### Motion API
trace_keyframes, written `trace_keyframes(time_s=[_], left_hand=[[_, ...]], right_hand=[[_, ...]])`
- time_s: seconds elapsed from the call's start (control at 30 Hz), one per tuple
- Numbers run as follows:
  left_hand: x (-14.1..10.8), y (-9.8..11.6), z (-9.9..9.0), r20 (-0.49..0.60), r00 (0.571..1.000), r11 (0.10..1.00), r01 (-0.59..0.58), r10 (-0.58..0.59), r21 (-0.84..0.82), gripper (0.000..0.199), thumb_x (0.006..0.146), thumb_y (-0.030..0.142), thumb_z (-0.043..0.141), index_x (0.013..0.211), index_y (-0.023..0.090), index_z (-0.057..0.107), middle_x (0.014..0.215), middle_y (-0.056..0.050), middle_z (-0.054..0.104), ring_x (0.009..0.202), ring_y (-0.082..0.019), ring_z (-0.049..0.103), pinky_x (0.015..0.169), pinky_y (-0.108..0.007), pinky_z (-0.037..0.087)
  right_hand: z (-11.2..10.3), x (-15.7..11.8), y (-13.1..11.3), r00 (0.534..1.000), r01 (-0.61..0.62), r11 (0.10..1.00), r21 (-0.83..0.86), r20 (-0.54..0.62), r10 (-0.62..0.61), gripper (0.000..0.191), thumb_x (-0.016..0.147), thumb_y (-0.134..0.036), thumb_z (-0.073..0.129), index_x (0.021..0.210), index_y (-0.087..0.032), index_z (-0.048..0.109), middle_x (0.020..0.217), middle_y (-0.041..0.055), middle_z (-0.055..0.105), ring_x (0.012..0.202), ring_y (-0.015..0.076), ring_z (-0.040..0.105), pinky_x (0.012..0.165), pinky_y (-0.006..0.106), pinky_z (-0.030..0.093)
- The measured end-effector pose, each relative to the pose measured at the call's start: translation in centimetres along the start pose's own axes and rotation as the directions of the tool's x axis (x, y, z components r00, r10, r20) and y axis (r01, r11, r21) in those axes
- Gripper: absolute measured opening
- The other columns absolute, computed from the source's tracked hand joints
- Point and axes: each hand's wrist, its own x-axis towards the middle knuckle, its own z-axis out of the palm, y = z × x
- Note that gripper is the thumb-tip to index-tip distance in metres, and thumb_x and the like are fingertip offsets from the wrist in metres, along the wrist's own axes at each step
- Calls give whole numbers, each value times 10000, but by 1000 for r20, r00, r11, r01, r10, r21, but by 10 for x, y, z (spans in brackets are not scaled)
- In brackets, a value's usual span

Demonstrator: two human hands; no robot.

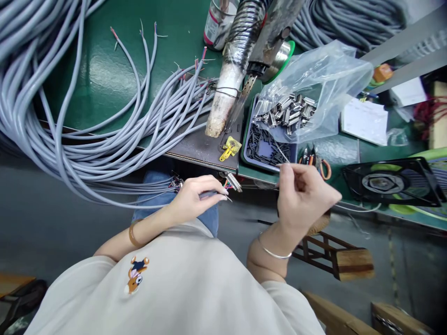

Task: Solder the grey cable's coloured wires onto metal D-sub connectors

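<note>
My left hand (193, 197) is closed around a grey cable (208, 194), pinched between thumb and fingers. Just past those fingertips is a metal multi-pin connector (233, 181) with coloured wires at its back. My right hand (302, 195) is raised at the table edge, to the right of the connector. Its thumb and forefinger pinch a thin silvery strand (280, 151) that slants up over the parts tray (295, 151). What the strand is, I cannot make out.
Bundled grey cables (115, 144) cover the left side. A foil-wrapped duct (230, 88) hangs over the bench beside a solder spool (284, 60). Metal connectors (291, 111) lie in a plastic bag (331, 83). Pliers (316, 160) and a black fan (394, 181) are at right.
</note>
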Motion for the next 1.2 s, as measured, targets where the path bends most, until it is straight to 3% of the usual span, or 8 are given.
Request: trace_keyframes(time_s=[0.1,0.2,0.33,0.53,0.77,0.93,1.07,1.2], left_hand=[[-5,-6,10,109,987,978,-135,119,159,159,975,192,618,898,152,751,883,-80,763,777,-144,689,715,-239,518],[-6,-8,13,158,981,964,-144,109,225,177,988,167,577,930,164,744,899,-68,773,789,-148,699,752,-244,520],[-1,-5,5,48,998,993,41,-47,113,91,933,162,632,898,164,716,875,-39,762,756,-124,674,715,-219,496],[2,-6,-10,-59,951,931,283,-303,-231,166,889,304,678,860,142,659,727,-3,630,613,-78,556,599,-191,427],[4,-13,-6,-224,945,970,223,-238,-95,91,872,248,682,873,157,688,824,-10,664,570,-59,430,551,-210,354],[7,-15,-2,-299,953,993,68,-37,92,55,885,177,675,845,167,710,900,-42,709,741,-110,590,649,-224,430],[8,-11,3,-293,955,993,76,-46,94,61,895,187,671,870,167,722,888,-50,752,751,-124,639,674,-232,463],[12,-4,6,-251,955,987,156,-158,-30,109,888,251,689,850,152,715,865,-46,755,630,-87,572,597,-215,427]], right_hand=[[1,28,29,979,57,964,-259,202,-4,252,956,-377,629,808,-196,722,758,49,713,688,185,629,686,324,409],[17,53,55,931,70,949,-309,361,49,223,931,-351,615,842,-194,746,863,91,757,782,236,674,740,354,433],[33,75,73,850,32,951,-307,508,136,164,854,-340,673,824,-198,749,860,86,771,775,246,675,744,351,437],[28,95,69,696,90,958,-274,705,136,116,796,-316,697,782,-205,725,723,31,709,645,177,581,689,308,388],[30,83,72,820,96,947,-308,563,100,126,823,-306,645,832,-202,714,819,81,748,695,212,611,715,325,404],[28,87,83,772,149,958,-245,634,41,174,839,-384,687,795,-218,718,854,78,762,749,236,651,730,337,420],[30,93,83,727,86,981,-176,684,59,208,806,-411,701,740,-214,700,679,24,689,599,170,556,650,305,393],[34,91,77,787,-17,990,-137,609,98,182,792,-387,677,744,-212,667,549,-23,569,515,139,457,610,300,368]])
